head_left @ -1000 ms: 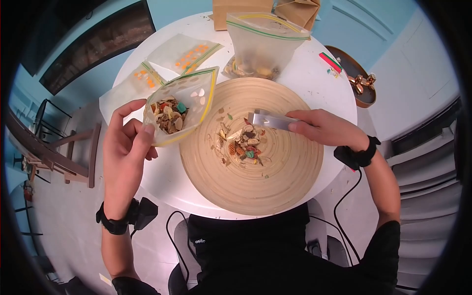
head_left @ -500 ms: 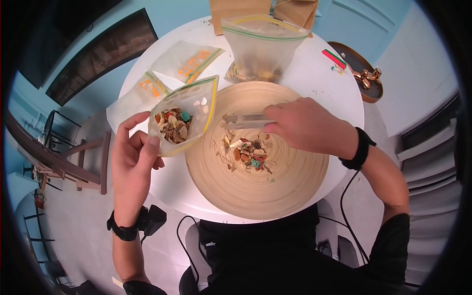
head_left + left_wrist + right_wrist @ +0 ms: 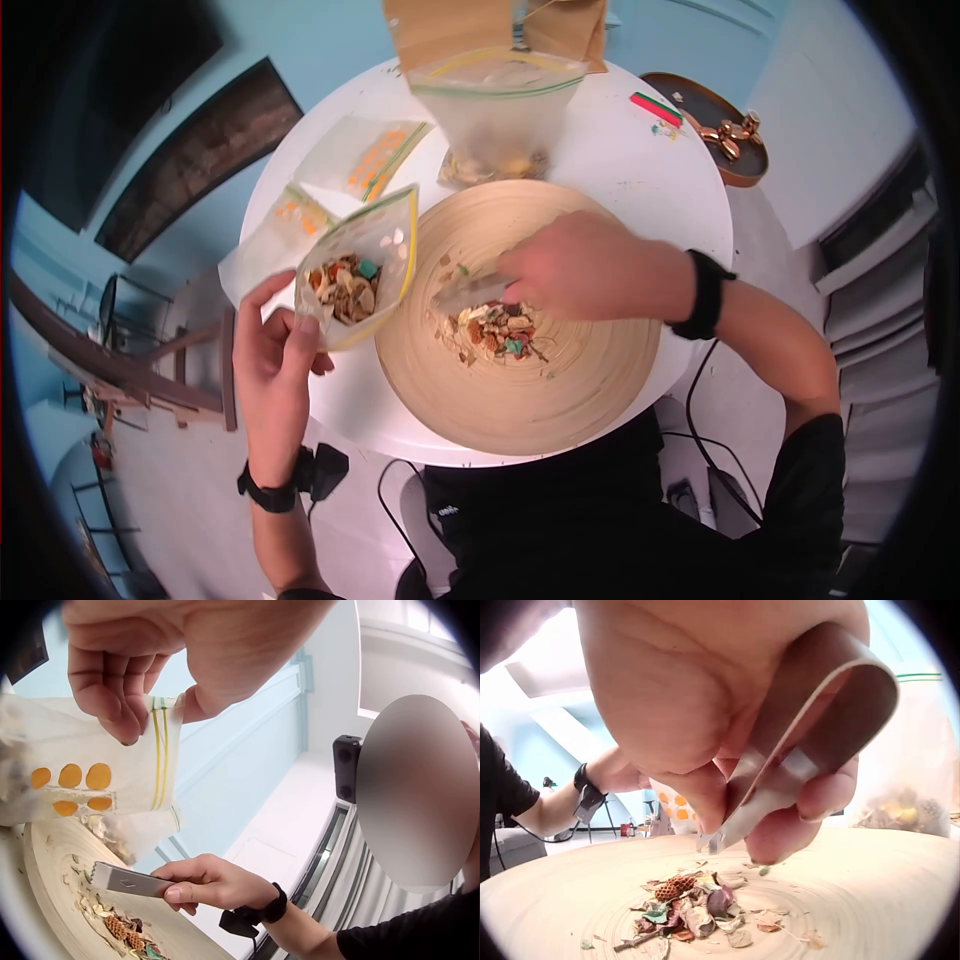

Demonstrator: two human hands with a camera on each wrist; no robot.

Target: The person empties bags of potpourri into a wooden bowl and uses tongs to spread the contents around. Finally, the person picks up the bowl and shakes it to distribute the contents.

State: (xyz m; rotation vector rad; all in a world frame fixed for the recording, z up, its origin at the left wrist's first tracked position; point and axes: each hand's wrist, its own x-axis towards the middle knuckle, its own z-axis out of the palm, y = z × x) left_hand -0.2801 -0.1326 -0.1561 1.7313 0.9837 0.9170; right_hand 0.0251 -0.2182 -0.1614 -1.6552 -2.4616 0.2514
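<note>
**Tongs [image 3: 470,292] above a round wood plate [image 3: 520,415]**

The right hand [image 3: 600,270] has its grip pinched around the tongs, over the far side of the pile [image 3: 505,332] of dry bits on the plate. The left hand [image 3: 280,355] has its grip pinching the small bag [image 3: 388,222], with more bits inside, at the plate's left. A big bag [image 3: 495,115] stands on the table [image 3: 640,170], just past the plate's far edge.

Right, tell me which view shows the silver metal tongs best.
The right wrist view: it shows the tongs close up, rounded bend to tips, partly behind fingers. The left wrist view shows one arm's toothed end; the head view, only a blurred front part.
</note>
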